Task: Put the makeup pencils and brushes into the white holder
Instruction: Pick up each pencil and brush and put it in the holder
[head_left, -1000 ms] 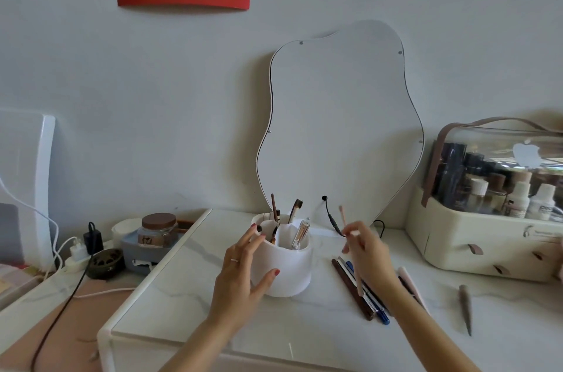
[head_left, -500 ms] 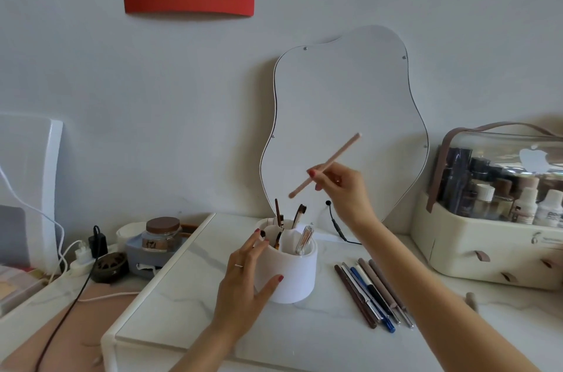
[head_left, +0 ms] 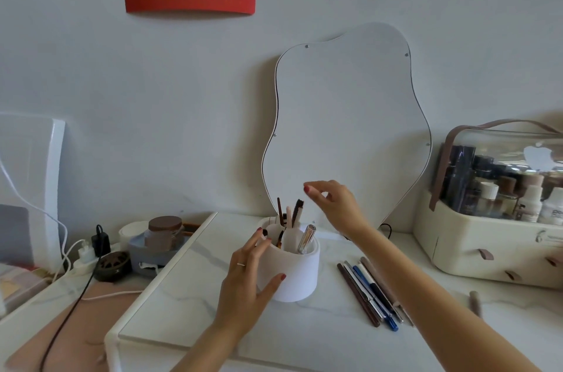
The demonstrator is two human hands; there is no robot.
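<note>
Left hand (head_left: pixel 246 283): wrapped around the left side of the white holder (head_left: pixel 292 274), fingers spread at the rim, thumb pressed on the front wall; grip holds the holder upright on the marble top (head_left: pixel 189 304).
Holder contents: several brushes and pencils (head_left: pixel 292 216) standing on end.
Right hand (head_left: pixel 332 204): above and right of the holder, fingers loosely curled and apart, holding nothing.
Loose pencils (head_left: pixel 370 292): a row lying flat, below the right hand, right of the holder.
</note>
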